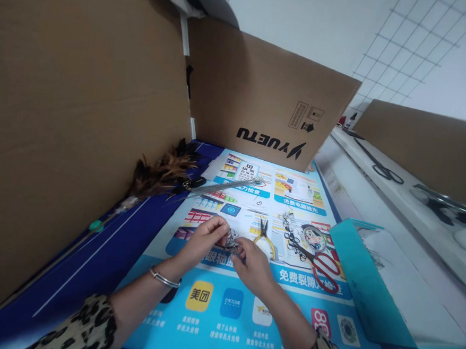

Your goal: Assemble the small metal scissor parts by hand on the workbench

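Note:
Over the printed mat (208, 348), a small tangled piece of silvery wire (231, 239) sits between my two hands. My left hand (205, 239) has its fingers curled and pinched at the wire's left side. From the right, my right hand (252, 265) pinches the same piece between thumb and fingers. Its exact shape is too small to make out. Just beyond my right hand lie yellow-handled pliers (266, 239), jaws pointing away. Red-handled scissors (325, 271) rest to the right, their blades among several small dark wire loops (290, 234).
A feather duster (161, 172) lies along the left cardboard wall (82, 105). Thin metal rods (228, 186) lie toward the back, before another cardboard panel (262, 91). A teal open box (369, 285) stands on the right, beside a white ledge (414, 200) bearing dark scissors (381, 166).

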`<state>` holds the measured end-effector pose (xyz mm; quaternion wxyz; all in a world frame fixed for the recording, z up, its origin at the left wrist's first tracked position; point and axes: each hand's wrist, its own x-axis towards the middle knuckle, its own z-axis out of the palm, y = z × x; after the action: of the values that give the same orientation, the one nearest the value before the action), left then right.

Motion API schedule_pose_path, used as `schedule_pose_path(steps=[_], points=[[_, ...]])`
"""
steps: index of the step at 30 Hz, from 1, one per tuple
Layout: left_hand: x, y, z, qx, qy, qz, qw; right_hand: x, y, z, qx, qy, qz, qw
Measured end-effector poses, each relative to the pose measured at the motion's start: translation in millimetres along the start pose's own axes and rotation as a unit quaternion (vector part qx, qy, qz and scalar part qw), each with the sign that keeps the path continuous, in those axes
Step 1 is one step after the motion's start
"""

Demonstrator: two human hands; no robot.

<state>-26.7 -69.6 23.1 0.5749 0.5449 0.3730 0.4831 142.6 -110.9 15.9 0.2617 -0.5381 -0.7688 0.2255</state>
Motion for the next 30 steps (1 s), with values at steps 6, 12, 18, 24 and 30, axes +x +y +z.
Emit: schedule_pose_path(steps=[6, 12, 18, 24, 30], points=[[2.8, -2.6, -1.9, 0.048, 0.039, 0.011, 0.998, 0.0, -2.0, -0.8, -0.032, -0.022, -0.002, 0.999], [1.3, -5.1, -0.5, 0.071, 0.01, 0.003, 0.997, -0.8, -6.6, -1.7, -0.089, -0.048, -0.022, 0.995], [-6.1, 2.0, 7.0, 0.252, -0.056, 0.092, 0.962, -0.6, -6.6, 0.9, -0.144, -0.076, -0.019, 0.987], [-7.0, 4.6, 8.7, 0.289, -0.057, 0.109, 0.949, -1.7, -7.3, 1.3, -0.171, -0.091, -0.027, 0.981], [-5.9, 3.3, 9.2, 0.294, -0.05, 0.109, 0.948, -1.9, -7.4, 1.2, -0.172, -0.096, -0.023, 0.98]])
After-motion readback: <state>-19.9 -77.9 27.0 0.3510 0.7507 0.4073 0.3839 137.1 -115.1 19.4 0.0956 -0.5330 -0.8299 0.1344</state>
